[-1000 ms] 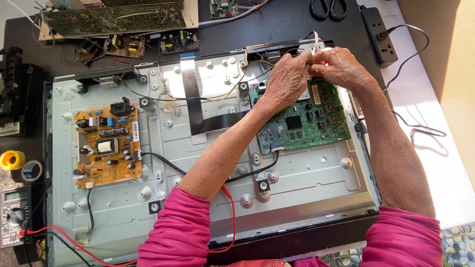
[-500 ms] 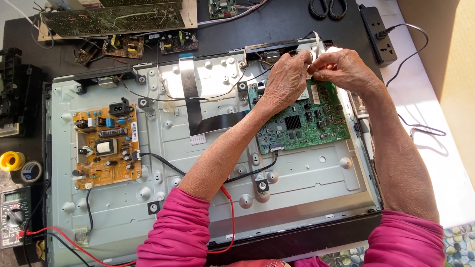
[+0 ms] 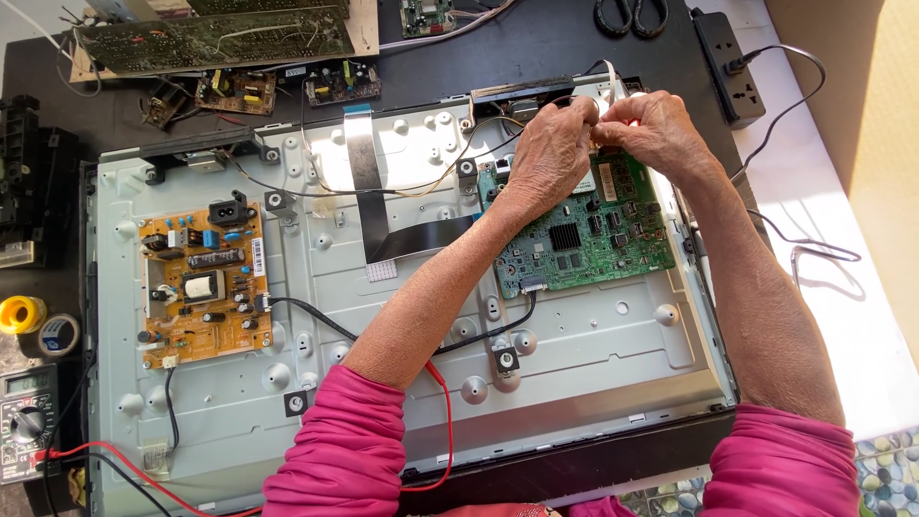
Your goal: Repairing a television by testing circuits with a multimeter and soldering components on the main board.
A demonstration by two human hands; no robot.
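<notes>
At the upper right of the open metal back panel [image 3: 574, 383], we see both hands meet over the top edge of the green circuit board [image 3: 593, 239]. The left hand [image 3: 550, 158] is curled, its fingers pinched on something small and pale at the board's upper edge; it looks like a connector or cable end, but the fingers hide it. The right hand [image 3: 651, 129] is closed in a narrow pinch on the same spot from the other side, so the two seem to steady and work one small part between them. The board itself lies flat on the panel, right of centre, partly under the left wrist.

A black cable [image 3: 479, 335] runs from the board's lower left edge across the panel toward the orange circuit board [image 3: 201, 287] at the left. A flat ribbon cable [image 3: 369, 191] comes down from the top middle. A red wire [image 3: 445, 421] passes under the left forearm.

On the dark table [image 3: 536, 43], loose circuit boards [image 3: 230, 38] sit at upper left, scissors [image 3: 632, 14] and a black power strip [image 3: 728, 62] at upper right, within reach. A multimeter [image 3: 24, 421] and yellow tape roll [image 3: 21, 314] lie at the far left.
</notes>
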